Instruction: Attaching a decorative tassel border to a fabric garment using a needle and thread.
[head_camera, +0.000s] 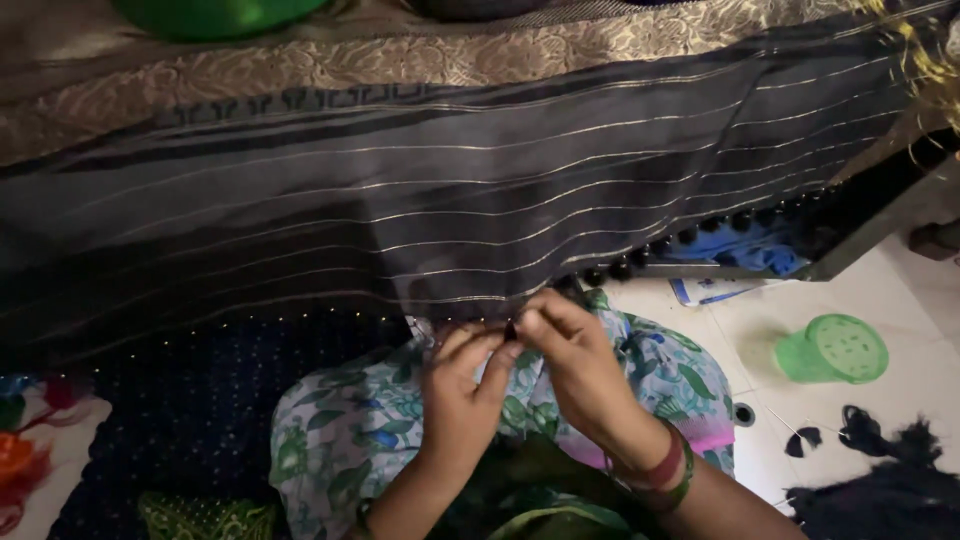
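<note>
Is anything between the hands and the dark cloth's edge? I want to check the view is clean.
Nothing visible. The left hand and right hand already pinch the lower edge of the dark striped cloth, beside the row of small black tassels.

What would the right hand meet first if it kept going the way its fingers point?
The right hand points up-left at the dark striped cloth; its fingertips already pinch a small dark tassel on its edge, though depth is unclear.
</note>
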